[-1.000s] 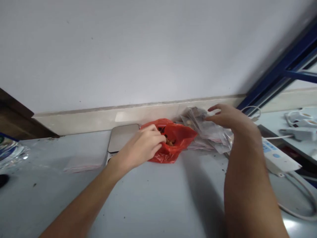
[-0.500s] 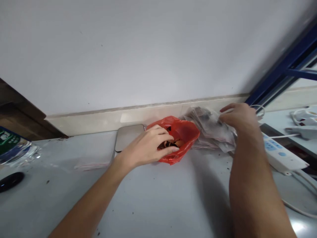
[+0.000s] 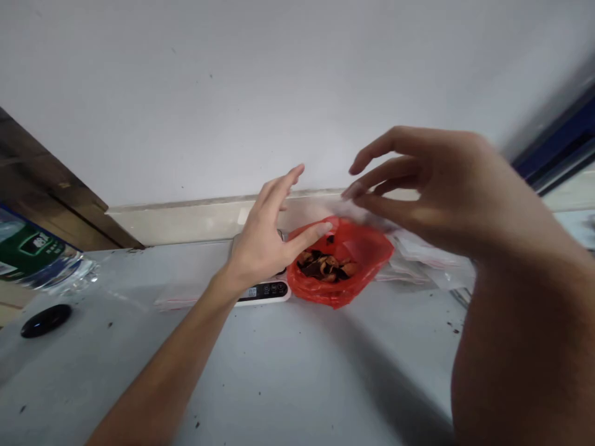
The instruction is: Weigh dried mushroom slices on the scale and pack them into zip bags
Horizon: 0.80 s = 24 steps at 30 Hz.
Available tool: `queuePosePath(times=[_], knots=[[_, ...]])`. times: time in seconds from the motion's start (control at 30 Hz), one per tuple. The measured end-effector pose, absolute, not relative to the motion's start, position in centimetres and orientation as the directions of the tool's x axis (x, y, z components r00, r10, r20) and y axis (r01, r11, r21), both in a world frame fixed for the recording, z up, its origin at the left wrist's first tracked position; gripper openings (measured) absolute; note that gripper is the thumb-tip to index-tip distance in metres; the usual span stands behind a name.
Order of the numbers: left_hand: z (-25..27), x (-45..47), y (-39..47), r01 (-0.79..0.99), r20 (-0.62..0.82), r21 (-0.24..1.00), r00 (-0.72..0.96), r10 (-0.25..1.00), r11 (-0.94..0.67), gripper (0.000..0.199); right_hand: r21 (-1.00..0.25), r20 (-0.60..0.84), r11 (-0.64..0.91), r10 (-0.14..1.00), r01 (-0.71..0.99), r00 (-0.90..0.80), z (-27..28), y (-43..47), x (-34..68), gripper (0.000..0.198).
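My left hand [image 3: 267,241] is open, fingers and thumb spread, above a digital scale [image 3: 283,297] with a lit display. Its thumb reaches over the rim of a red plastic bag [image 3: 367,263], whose mouth gapes. Brown, curled dried pieces [image 3: 325,267] lie inside that bag. Higher up and to the right, my right hand [image 3: 432,186] pinches a thin clear plastic bag [image 3: 332,205], smeared by motion, between thumb and fingers. Behind the red bag on its right lies a pile of clear zip bags [image 3: 413,263], partly hidden by my right hand and wrist.
At the left stand a water bottle [image 3: 37,251] with a green label and, before it, a black oval object [image 3: 46,321]. More flat zip bags [image 3: 176,301] lie left of the scale. A wall [image 3: 232,93] runs along the back of the grey table [image 3: 279,384].
My right hand has come up and left from the zip bag pile, now with a clear bag. My left hand has lifted out of the red bag and spread its fingers, uncovering the scale's display.
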<state>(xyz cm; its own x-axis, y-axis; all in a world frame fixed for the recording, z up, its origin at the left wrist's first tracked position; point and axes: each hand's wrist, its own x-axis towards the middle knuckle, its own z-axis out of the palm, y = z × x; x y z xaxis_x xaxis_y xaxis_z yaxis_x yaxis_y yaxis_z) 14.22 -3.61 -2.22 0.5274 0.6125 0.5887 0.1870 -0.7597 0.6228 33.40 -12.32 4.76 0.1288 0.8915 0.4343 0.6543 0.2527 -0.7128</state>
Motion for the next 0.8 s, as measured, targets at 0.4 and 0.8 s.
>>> queuePosePath(times=[0.4,0.8], knots=[[-0.3,11.7,-1.5,0.170,0.653,0.703,0.231,0.722,-0.690,0.014,-0.677,0.061,0.185,0.979,0.712,-0.197,3.2,-9.9,35.5,0.038],[0.2,9.4,-1.6,0.714,0.421,0.525,0.256,0.870,-0.464,0.052,-0.911,0.104,0.156,0.982,0.381,-0.155,0.6,-7.9,33.8,0.028]])
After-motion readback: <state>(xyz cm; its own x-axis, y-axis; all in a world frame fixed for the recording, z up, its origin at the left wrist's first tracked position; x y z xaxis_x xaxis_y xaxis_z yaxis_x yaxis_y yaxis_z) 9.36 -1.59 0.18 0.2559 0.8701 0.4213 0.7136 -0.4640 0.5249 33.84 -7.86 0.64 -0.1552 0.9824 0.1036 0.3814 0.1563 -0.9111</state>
